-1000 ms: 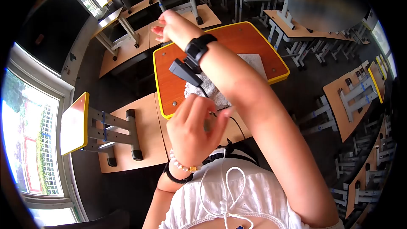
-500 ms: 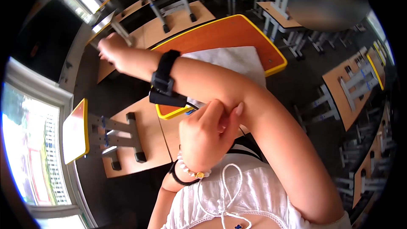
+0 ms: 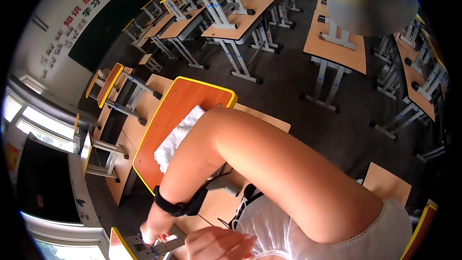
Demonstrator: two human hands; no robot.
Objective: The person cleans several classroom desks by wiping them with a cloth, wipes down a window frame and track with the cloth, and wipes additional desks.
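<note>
My right arm crosses in front of me, elbow bent, with a black strap [image 3: 178, 207] and dark device on its wrist. My right hand [image 3: 156, 231] hangs at lower left, fingers loosely curled and apart, over the grey legs of an upturned stool [image 3: 161, 249]; contact cannot be told. Low in front of my chest is my left hand [image 3: 216, 244], its fingers closed and partly cut off by the frame edge. A thin black cable [image 3: 206, 220] runs from the wrist device toward it; what the fingers hold is hidden. Beyond my forearm, a white towel [image 3: 180, 135] lies on an orange-brown, yellow-edged board [image 3: 163, 115].
Wooden desks [image 3: 337, 43] with upturned stools [image 3: 216, 9] on them stand in rows across the room. A green board [image 3: 110, 43] and lettering are on the far wall. A black screen [image 3: 48, 183] and windows [image 3: 48, 125] line the left side.
My view has turned, and more of the room shows. Both hands are now lower in view. My right arm bends more sharply, and my left hand has come away from the right forearm.
</note>
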